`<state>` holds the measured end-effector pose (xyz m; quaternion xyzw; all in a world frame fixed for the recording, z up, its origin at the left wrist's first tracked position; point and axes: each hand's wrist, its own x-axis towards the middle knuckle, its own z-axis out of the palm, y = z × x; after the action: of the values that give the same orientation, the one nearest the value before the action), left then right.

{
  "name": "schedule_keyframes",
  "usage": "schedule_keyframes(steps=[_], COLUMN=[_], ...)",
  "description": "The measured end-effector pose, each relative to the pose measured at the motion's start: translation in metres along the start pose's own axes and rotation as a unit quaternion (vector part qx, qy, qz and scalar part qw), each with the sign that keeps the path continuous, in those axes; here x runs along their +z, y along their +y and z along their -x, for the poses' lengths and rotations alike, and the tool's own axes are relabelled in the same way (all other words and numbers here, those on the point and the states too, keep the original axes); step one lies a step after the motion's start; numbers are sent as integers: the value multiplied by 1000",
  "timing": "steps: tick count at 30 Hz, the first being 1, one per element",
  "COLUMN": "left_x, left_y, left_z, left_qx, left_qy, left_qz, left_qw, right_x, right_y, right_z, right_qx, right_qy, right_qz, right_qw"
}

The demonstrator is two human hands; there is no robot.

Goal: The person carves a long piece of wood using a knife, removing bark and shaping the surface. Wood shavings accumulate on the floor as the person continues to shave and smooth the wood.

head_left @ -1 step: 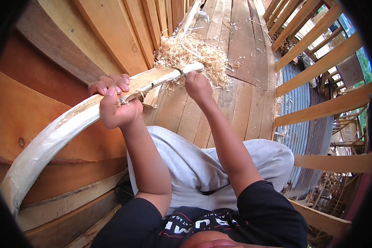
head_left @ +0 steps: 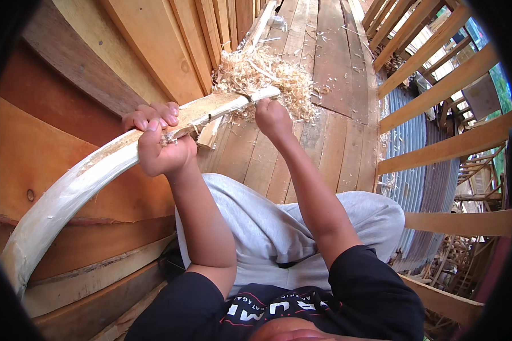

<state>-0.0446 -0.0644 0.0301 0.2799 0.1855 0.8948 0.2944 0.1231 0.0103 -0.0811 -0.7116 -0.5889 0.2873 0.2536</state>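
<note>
Gripping the peeled wooden pole (head_left: pixel 105 165) firmly, your left hand (head_left: pixel 164 150) has its fingers bent over the upper side, with the palm lying against the near side, so no gap is left. Near this palm, some rough torn fibres (head_left: pixel 170 136) stand out from the wood. Your right hand (head_left: pixel 273 119) is closed into a fist, and it is located just beside the far tip of the pole. A thin dark band (head_left: pixel 247 97) crosses the pole near this tip and goes toward the fist; it may be a part of a tool, but the view is too small here, and I cannot tell whether the curled fingers have hold of it.

The pole itself lies in a slanting direction before you, from the lower left, where it bends and looks thick, up to the middle, where it becomes thinner. Under it, near your left wrist, there is a short wooden piece (head_left: pixel 210 133). Behind the tip, a heap of curly wood shavings (head_left: pixel 290 79) is spread on the floorboards (head_left: pixel 333 62). On your left side stands a wall of planks (head_left: pixel 165 45), and on your right side a railing of wooden slats (head_left: pixel 449 145), with corrugated metal sheets (head_left: pixel 407 153) beyond it. Your grey trousers (head_left: pixel 250 219) are seen below your forearms.
</note>
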Motion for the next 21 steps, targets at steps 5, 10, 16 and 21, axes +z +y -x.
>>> schedule_keyframes(steps=[5,10,16,21], left_x=[-15,0,-13,3], left_y=[6,-4,11,2], left_z=[-5,1,-5,1], left_qx=[20,5,23,2], left_qy=[-5,-7,9,14], left_qz=[-5,4,-19,-19], left_qw=[1000,1000,1000,1000], right_x=[-30,5,-17,10], right_y=[-74,39,-47,17], right_z=[64,-35,35,-15], right_qx=[-75,42,-19,70], right_qy=[-81,22,-97,25], right_qz=[33,29,41,10], right_qw=[993,998,994,997])
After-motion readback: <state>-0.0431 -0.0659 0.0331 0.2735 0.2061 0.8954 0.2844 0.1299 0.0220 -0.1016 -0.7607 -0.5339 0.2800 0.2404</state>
